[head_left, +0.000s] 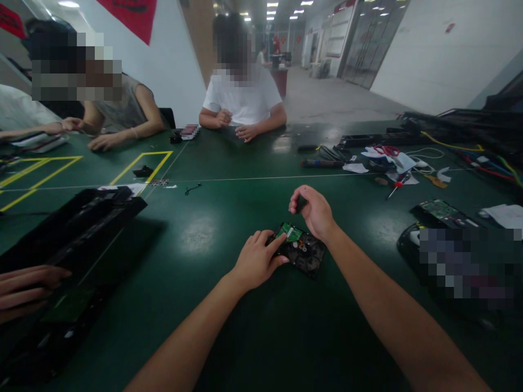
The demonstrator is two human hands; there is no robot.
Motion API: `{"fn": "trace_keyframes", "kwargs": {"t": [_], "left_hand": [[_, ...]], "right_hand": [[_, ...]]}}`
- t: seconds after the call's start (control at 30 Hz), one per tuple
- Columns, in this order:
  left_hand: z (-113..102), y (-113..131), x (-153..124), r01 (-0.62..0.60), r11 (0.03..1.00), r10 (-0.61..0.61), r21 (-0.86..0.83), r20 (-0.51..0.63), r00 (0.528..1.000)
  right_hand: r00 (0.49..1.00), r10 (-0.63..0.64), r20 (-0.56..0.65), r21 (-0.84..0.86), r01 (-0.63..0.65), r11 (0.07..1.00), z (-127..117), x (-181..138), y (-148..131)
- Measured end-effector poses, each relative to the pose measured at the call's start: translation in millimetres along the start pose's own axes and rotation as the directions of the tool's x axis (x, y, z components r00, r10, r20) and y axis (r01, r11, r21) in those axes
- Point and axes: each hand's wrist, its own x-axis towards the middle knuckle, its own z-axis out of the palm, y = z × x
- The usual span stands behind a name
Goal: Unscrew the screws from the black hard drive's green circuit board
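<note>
A hard drive [307,251] lies flat on the green table in front of me, its green circuit board [291,233] facing up. My left hand [261,255] grips the drive's left side, with the index finger on the board and the thumb along the near edge. Just above the drive's far right corner is my right hand [312,211], raised off the table. Its fingers are curled in, and whatever they hold, if anything, is hidden.
At right lie a red-handled screwdriver [396,188], tangled cables and papers, and another circuit board [439,209]. A black casing [93,228] stands at left, with another person's hand [28,288] by it. People sit across the table [229,201].
</note>
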Motion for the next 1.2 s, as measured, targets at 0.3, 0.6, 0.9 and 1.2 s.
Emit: {"fn": "trace_keyframes", "kwargs": {"t": [0.3,0.6,0.9,1.2], "left_hand": [[13.9,3.0,18.7,0.11,0.974,-0.139,-0.197,-0.143,0.98],[14.6,-3.3,18.4,0.077,0.962,-0.124,-0.263,-0.17,0.978],[14.7,-5.9,19.0,0.084,0.941,-0.145,-0.327,-0.166,0.975],[15.3,-7.4,18.6,0.068,0.928,-0.146,-0.365,-0.188,0.971]], "right_hand": [[0.996,0.057,0.074,-0.176,-0.044,0.983,-7.9,15.5,-3.5],[0.996,-0.023,0.086,-0.565,0.068,0.822,-19.2,14.6,-27.5],[0.998,0.006,0.07,-0.539,0.032,0.842,-9.5,8.4,-38.9],[0.99,-0.117,0.075,-0.734,0.134,0.666,-1.0,-5.2,-65.9]]}}
